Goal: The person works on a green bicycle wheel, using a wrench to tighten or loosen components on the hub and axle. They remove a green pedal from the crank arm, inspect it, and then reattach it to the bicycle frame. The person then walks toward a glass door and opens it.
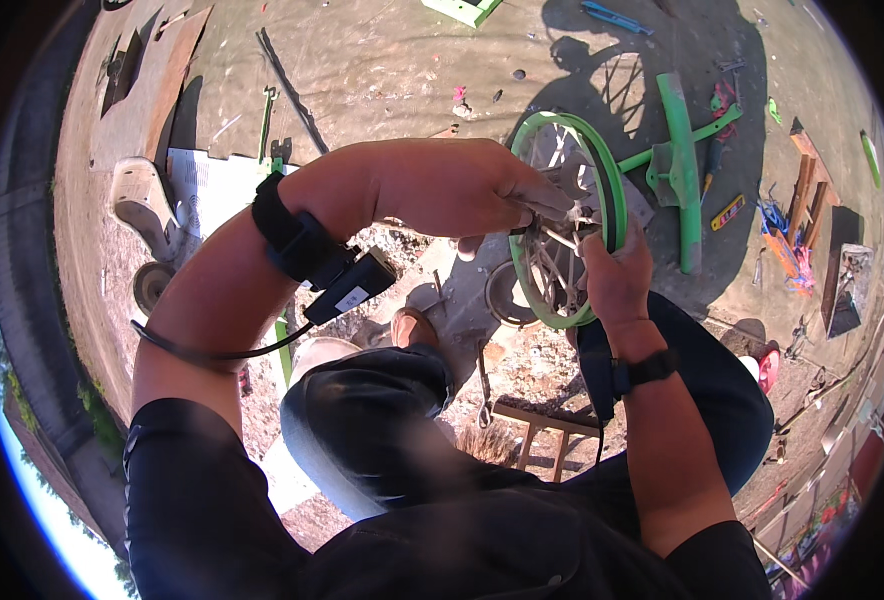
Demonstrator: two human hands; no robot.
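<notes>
In the head view, a small wheel (536, 309) with a bright green rim, spokes and a central hub is upright between my hands. My left hand (467, 195) reaches across to the hub with curled fingers on a small dark piece that I cannot make out. My right hand (617, 270) grips the wheel's near right side, thumb toward the hub. Behind the wheel lies a green metal frame part (678, 240) with a crossbar. Below it, a dark round ring (502, 310) rests on the ground.
Yellow tool (728, 213), wooden pieces with cords (802, 180) at right. White sheet (212, 185), pale seat-like piece (142, 195), dark round part (152, 290) at left. Long dark rod (292, 90) at top; wooden stool (547, 420) between my legs.
</notes>
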